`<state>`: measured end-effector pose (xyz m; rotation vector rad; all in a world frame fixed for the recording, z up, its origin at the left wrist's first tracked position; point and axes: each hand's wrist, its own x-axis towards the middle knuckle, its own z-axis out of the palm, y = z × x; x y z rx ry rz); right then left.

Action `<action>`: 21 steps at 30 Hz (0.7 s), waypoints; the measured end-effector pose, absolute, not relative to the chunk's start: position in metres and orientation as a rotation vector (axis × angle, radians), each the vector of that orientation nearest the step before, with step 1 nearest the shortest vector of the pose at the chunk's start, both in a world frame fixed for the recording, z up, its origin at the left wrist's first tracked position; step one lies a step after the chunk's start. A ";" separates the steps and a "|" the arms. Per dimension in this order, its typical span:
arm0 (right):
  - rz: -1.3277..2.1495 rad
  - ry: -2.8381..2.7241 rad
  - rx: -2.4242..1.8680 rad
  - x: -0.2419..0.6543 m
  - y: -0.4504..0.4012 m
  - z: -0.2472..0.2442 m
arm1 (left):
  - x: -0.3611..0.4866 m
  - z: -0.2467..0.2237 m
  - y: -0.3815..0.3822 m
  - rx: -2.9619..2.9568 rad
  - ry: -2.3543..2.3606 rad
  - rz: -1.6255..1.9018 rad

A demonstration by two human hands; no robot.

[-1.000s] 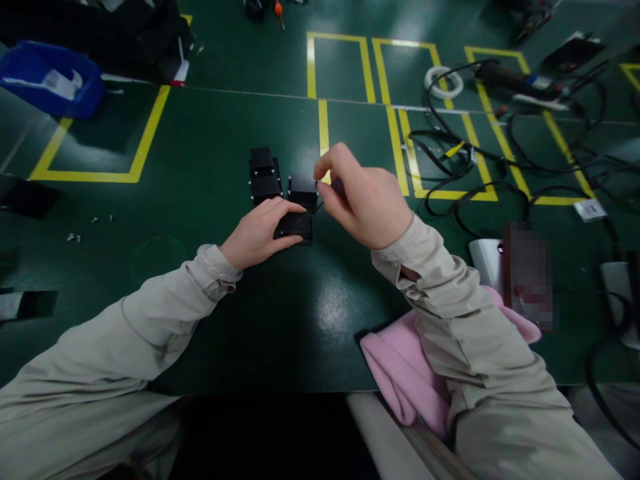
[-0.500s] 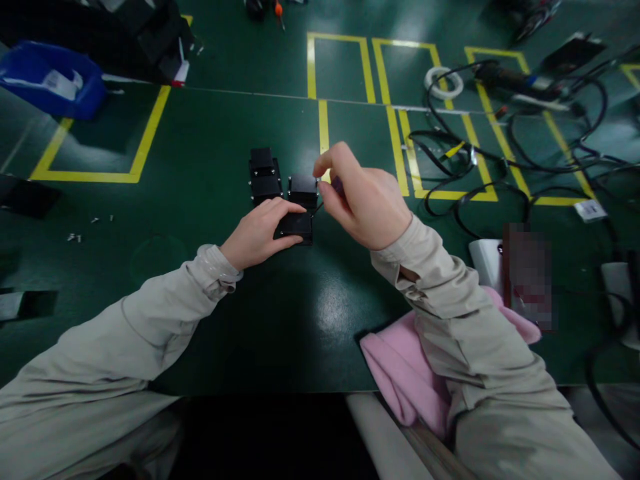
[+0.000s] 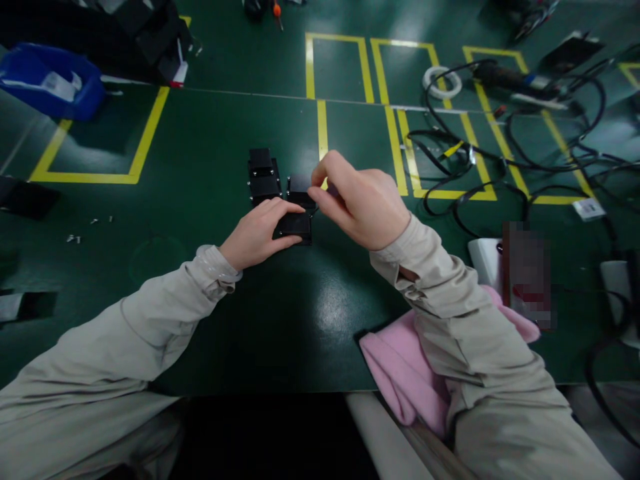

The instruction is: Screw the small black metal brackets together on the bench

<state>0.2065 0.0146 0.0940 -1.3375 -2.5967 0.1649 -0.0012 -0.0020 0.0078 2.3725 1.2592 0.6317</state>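
Note:
My left hand [image 3: 254, 235] is closed over a black block [image 3: 294, 225] on the green table, fingers along its far side and thumb along its near side. My right hand [image 3: 369, 205] is closed round a screwdriver [image 3: 314, 212]. Its thin shaft reaches down to the block's right edge, while the dark handle is mostly hidden in my fingers. Just beyond the held block lies a second black block [image 3: 300, 184], partly covered by my right fingertips. To the left, another black part [image 3: 263, 181] carries small shiny screws along its sides.
Small loose screws [image 3: 74, 239] lie on the left. A blue bin [image 3: 53, 87] stands at the back left. Black cables [image 3: 453, 207] and a white tape roll [image 3: 442, 83] are on the right. A pink cloth [image 3: 400, 367] lies under my right forearm.
My right hand has shifted slightly left and turned a little around the screwdriver, hiding more of its handle. My left hand keeps its hold on the block.

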 end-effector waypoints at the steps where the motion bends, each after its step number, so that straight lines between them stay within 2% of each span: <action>1: 0.162 -2.599 -1.345 0.206 0.015 0.094 | -0.001 0.008 -0.002 2.375 1.255 0.636; 21: 0.145 -2.584 -1.318 0.207 0.014 0.093 | -0.002 0.006 -0.002 2.402 1.221 0.674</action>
